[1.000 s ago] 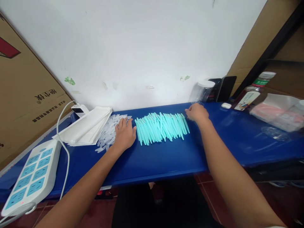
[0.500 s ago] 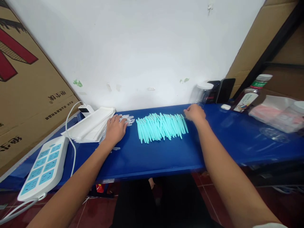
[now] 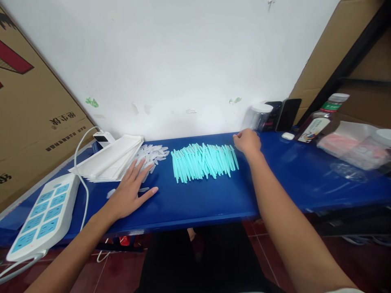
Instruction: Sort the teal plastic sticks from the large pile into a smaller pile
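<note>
My left hand (image 3: 132, 190) is spread flat near the front left of the table, its fingertips at the edge of a loose pile of small translucent plastic caps (image 3: 153, 153). A few of these pieces lie partly under and beside the palm. In the middle lies a row of slim turquoise sticks (image 3: 203, 162), side by side and partly overlapping. My right hand (image 3: 248, 141) is closed, with curled fingers just beyond the right end of the row. Whatever its fingers may hold is hidden.
White paper envelopes (image 3: 110, 160) and a power strip (image 3: 42, 215) with a cable are on the left. A clear jar (image 3: 259, 116), dark phones (image 3: 288, 114), a bottle (image 3: 320, 118) and a bag with pink contents (image 3: 351, 146) stand right. The blue table (image 3: 195, 203) meets a white wall.
My left hand has moved back toward me from the pile of caps and spread its fingers, uncovering more pieces. My right hand stays by the right end of the row.
</note>
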